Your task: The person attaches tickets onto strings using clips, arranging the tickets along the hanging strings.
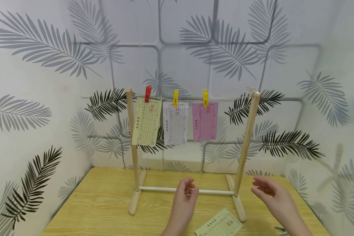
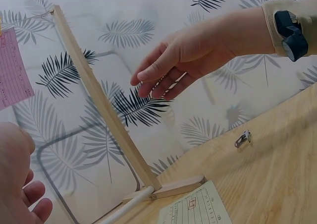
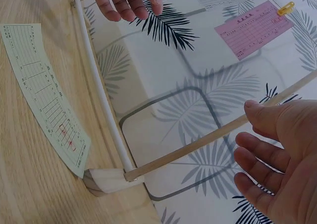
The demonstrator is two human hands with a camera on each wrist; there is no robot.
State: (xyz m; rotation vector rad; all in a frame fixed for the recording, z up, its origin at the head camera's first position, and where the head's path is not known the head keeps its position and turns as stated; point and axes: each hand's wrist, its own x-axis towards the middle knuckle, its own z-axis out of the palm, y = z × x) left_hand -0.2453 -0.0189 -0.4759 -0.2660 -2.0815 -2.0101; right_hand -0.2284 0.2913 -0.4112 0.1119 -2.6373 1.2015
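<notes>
My left hand point(image 1: 185, 198) hovers before the rack's white crossbar point(image 1: 165, 189), fingers loosely bent, holding nothing. To the right of the rack, my right hand point(image 1: 273, 196) hangs in the air, its fingers relaxed and apart from the thumb in the right wrist view. Between and below them a pale green printed slip point(image 1: 219, 224) lies on the table by the rack's right foot. From the string hang a yellow-green slip point(image 1: 147, 123) under a red clip point(image 1: 147, 94), a white slip point(image 1: 175, 124) under a yellow clip point(image 1: 175, 98), and a pink slip point(image 1: 205, 123) under another yellow clip point(image 1: 205, 99).
The wooden rack's right post point(image 1: 246, 144) stands between the pink slip and my right hand. A small metallic clip-like object point(image 2: 242, 139) lies on the wooden table point(image 1: 100, 200) at the right. Behind rises a wall point(image 1: 177, 29) with a leaf pattern.
</notes>
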